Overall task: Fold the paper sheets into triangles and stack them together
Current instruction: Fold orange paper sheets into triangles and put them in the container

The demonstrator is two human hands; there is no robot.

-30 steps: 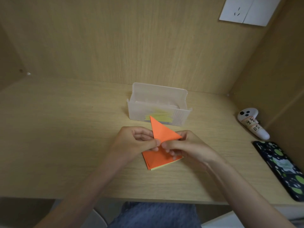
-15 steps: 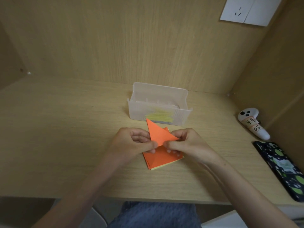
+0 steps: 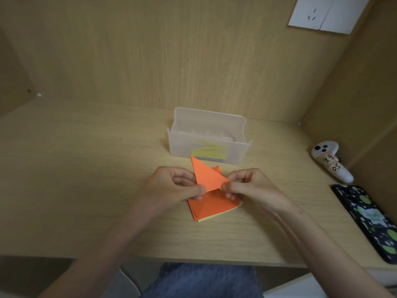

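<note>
1. Head view: orange paper triangle (image 3: pixel 207 177) is up off the desk (image 3: pixel 86 168), held between both hands, tip pointing away toward the box.
2. Left hand (image 3: pixel 171 186) pinches the near-left corner w/ thumb + fingertip, other fingers curled under. Right hand (image 3: pixel 251 188) pinches the right corner the same way. Both grips narrow, on paper only.
3. Directly below lies the stack of folded orange sheets (image 3: pixel 211 208), flat on the desk, w/ a yellow sheet (image 3: pixel 217 217) peeking out along its near edge. A small orange point shows behind the held piece; I can't tell if it's stack or a back layer.
4. Handling, my read: paper is v. light, thin, floppy away from the crease and stiffer along it. It creases permanently if squeezed mid-face. I'd keep the hold at corners/along the fold, light pressure, and lay it down flat rather than drop it, since it could drift or skew off the pile.
5. Step, I judge: the triangle looks folded, and next is aligning it on the stack.
6. Beyond: clear plastic box (image 3: pixel 206 125) w/ yellow paper (image 3: pixel 209 152) inside, just past the triangle's tip.
7. Far right, well apart: white controller (image 3: pixel 330 162) w/ handwritten label, then a phone in a spotted case (image 3: pixel 369 218) at the desk edge.
8. Wall socket (image 3: pixel 326 11) top right.
</note>
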